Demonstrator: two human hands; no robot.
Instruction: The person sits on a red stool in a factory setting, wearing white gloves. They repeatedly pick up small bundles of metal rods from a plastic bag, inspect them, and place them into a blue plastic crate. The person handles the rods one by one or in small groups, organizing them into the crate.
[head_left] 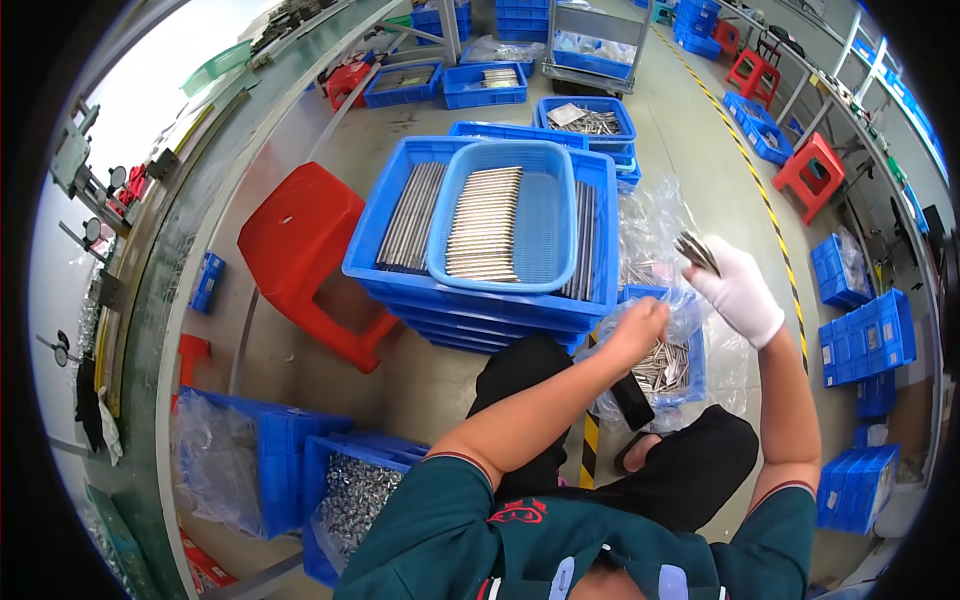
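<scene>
My right hand (742, 296), in a white glove, is closed around a small bundle of metal rods (697, 252), their ends sticking out past the fingers. Bare and curled, my left hand (638, 332) is over a blue bin (697, 372) lined with clear plastic; I cannot make out what its fingers hold. Loose metal rods (663, 367) lie jumbled in that bin. To the left, a light blue basket (556, 215) carries a neat row of shiny rods (484, 225). It rests on a stack of blue crates (480, 306), whose top crate holds darker rods (412, 215) on both sides.
A red stool (300, 220) stands left of the crates. A crate of small metal parts (357, 495) is at lower left, below a long workbench (150, 400). Behind the stack is a bin of rods (590, 120). More blue crates (868, 338) line the right side.
</scene>
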